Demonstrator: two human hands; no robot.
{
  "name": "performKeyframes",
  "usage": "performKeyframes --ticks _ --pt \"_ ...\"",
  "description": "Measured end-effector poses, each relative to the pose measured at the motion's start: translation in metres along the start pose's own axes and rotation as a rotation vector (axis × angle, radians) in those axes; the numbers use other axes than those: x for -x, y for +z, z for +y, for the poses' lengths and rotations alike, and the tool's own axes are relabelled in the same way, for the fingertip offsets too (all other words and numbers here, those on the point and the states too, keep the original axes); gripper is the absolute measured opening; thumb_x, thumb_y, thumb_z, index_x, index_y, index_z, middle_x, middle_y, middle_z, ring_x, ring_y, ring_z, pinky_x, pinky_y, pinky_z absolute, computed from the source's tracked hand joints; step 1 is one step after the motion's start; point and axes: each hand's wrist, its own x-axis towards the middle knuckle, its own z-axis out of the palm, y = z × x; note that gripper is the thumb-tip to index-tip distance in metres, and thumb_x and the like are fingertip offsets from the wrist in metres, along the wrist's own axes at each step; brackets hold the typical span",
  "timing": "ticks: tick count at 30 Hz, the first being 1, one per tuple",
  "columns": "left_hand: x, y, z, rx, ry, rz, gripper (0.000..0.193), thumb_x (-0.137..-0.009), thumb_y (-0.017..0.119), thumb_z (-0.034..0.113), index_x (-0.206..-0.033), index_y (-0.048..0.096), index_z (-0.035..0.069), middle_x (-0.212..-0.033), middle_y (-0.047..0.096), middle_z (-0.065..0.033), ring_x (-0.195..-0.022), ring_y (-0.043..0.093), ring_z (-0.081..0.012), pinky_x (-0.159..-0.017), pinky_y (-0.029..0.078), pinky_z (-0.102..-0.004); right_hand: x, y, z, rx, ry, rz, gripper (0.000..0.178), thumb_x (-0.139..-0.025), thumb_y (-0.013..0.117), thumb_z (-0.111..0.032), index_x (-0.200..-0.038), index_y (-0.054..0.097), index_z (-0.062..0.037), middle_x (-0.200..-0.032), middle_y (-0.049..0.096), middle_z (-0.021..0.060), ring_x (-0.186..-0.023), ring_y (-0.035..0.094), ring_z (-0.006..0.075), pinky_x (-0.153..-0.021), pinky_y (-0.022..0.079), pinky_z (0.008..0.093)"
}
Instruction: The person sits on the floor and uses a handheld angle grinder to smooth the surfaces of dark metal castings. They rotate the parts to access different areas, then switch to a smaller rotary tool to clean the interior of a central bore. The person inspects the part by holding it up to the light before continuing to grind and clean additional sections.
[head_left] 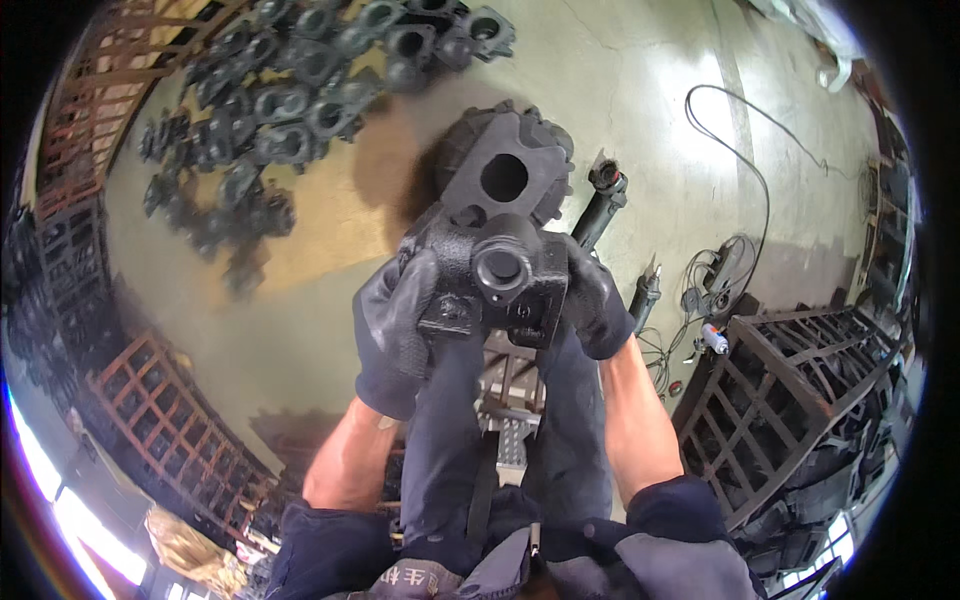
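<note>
Between our knees and a black, round, rib-edged metal casting with a flat, holed plate (500, 135), we held a black, blocky metal casting with a round bored boss (510, 240). Our gloved left hand (395, 320) and gloved right hand (600, 305) pinched its opposite sides, fingers curled inward, tips partly hidden, probably to balance its weight. Whether both castings touched, we couldn't tell. A heap of dark castings (285, 105) crowded the floor ahead-left; rightward, a black cylindrical tool (600, 205) and loose black cable (765, 200) limited footing.
</note>
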Motion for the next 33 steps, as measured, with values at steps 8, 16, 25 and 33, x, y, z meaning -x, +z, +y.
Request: performKeyframes --ticks 8,16,25,33 --pt "0.15 -0.039 0.119 0.661 0.361 -0.085 0.038 -0.1 0.046 0.014 -0.134 0.055 -0.002 -0.127 0.063 -0.0155 -0.116 0.061 -0.0262 -0.104 0.047 -0.0369 0.006 0.096 -0.333 -0.013 0.034 -0.091 0.014 -0.098 0.062 -0.004 -0.11 0.061 0.0031 -0.104 0.069 0.0115 -0.092 0.066 0.0161 -0.08 0.055 0.0316" --pt "0.232 -0.082 0.159 0.054 0.823 0.397 0.037 -0.084 0.071 0.013 -0.119 0.066 -0.001 -0.121 0.066 -0.0145 -0.112 0.063 -0.0262 -0.098 0.049 -0.0361 0.021 0.187 -0.473 0.174 -0.25 -0.495 0.016 -0.097 0.06 -0.009 -0.096 0.066 0.0056 -0.098 0.065 0.0112 -0.087 0.06 0.0206 -0.079 0.048 0.0326" --pt "0.315 -0.175 0.127 -0.304 1.0 0.8 0.057 -0.071 0.08 0.016 -0.124 0.063 0.003 -0.12 0.067 -0.0128 -0.11 0.063 -0.028 -0.097 0.049 -0.0374 0.088 0.299 -0.515 0.134 -0.235 -0.823 0.018 -0.098 0.06 -0.01 -0.096 0.067 0.0059 -0.091 0.065 0.0095 -0.087 0.058 0.0142 -0.081 0.047 0.0282" --pt "0.394 -0.248 0.125 0.057 1.029 1.079 0.052 -0.085 0.073 0.012 -0.134 0.055 0.006 -0.123 0.064 -0.0089 -0.11 0.062 -0.0217 -0.097 0.05 -0.034 0.127 0.443 -0.512 0.099 -0.922 -1.022 0.014 -0.095 0.066 -0.007 -0.092 0.068 0.0065 -0.086 0.07 0.0152 -0.079 0.061 0.0224 -0.083 0.05 0.0372"
